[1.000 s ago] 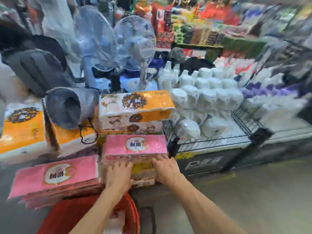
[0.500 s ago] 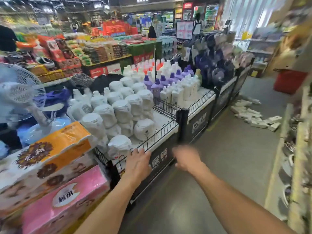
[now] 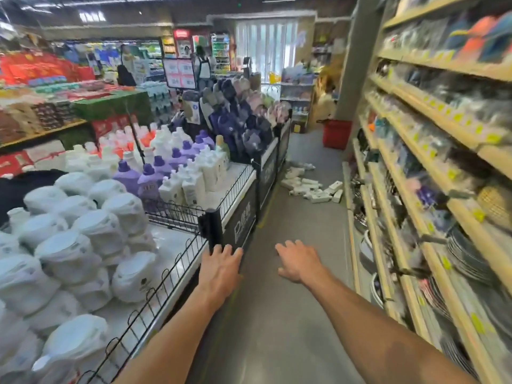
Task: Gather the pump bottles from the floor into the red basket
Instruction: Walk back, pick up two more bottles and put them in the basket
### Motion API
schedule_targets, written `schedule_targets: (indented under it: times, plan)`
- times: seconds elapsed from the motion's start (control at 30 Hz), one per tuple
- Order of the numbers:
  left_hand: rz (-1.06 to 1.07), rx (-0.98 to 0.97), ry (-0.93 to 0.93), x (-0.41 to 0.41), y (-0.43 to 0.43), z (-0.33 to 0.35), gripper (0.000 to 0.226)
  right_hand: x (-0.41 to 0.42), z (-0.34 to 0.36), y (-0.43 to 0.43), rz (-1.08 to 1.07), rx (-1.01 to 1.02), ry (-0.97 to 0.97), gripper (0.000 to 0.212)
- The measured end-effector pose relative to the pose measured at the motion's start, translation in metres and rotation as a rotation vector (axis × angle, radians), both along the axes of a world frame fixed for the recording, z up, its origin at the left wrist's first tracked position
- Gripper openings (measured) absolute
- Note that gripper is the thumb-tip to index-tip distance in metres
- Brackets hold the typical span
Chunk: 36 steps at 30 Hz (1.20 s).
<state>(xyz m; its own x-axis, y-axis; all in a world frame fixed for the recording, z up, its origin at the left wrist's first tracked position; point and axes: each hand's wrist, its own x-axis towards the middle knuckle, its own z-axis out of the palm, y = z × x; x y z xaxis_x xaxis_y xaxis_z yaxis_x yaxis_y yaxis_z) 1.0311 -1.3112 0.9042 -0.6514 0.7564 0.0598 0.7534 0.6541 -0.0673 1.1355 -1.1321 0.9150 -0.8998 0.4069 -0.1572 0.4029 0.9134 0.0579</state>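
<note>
Several white pump bottles [image 3: 310, 187] lie scattered on the grey aisle floor, far ahead of me beside the display stand. A red basket [image 3: 336, 133] stands on the floor further down the aisle, past the bottles, next to a pillar. My left hand [image 3: 220, 268] reaches forward with spread fingers near the black corner post of the display stand and holds nothing. My right hand [image 3: 299, 261] stretches out over the aisle floor, fingers relaxed and empty. Both hands are far from the bottles and the basket.
A wire-fenced display stand [image 3: 235, 189] with white refill bags and detergent bottles lines the left. Wooden shelves [image 3: 432, 189] with plates and household goods line the right. A grey floor aisle [image 3: 285, 273] runs between them. Hanging slippers [image 3: 235, 117] stand beyond the detergent.
My view has swung right, from tissue packs and a red basket at my feet to the aisle. Both hands have left the tissue packs and now reach forward, empty.
</note>
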Motion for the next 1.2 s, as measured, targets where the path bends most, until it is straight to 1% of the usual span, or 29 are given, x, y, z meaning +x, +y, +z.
schedule_targets:
  times: [0.17,0.33,0.4,0.63,0.83,1.07,1.2]
  plan:
    - [-0.07,-0.015,0.022,-0.055,0.041,0.001,0.055,-0.026,0.013,0.028,-0.121,-0.041,0.028,0.049]
    - [-0.159,-0.022,0.02,-0.1,0.095,-0.001,0.056,-0.026,-0.001,0.074,-0.327,-0.075,-0.024,0.05]
    - [-0.184,-0.022,0.023,-0.112,0.118,0.0,0.056,-0.028,-0.003,0.094,-0.365,-0.077,-0.028,0.049]
    - [-0.252,0.021,0.067,-0.152,0.199,0.005,0.053,-0.068,0.004,0.168,-0.377,-0.046,0.034,0.049]
    - [-0.226,0.016,0.05,-0.183,0.259,0.008,0.047,-0.097,0.004,0.236,-0.373,-0.062,0.068,0.045]
    - [-0.189,-0.007,0.032,-0.218,0.322,0.01,0.048,-0.126,0.003,0.314,-0.367,-0.071,0.051,0.043]
    - [-0.211,-0.042,0.033,-0.237,0.357,0.006,0.051,-0.148,0.0,0.352,-0.377,-0.072,0.041,0.043]
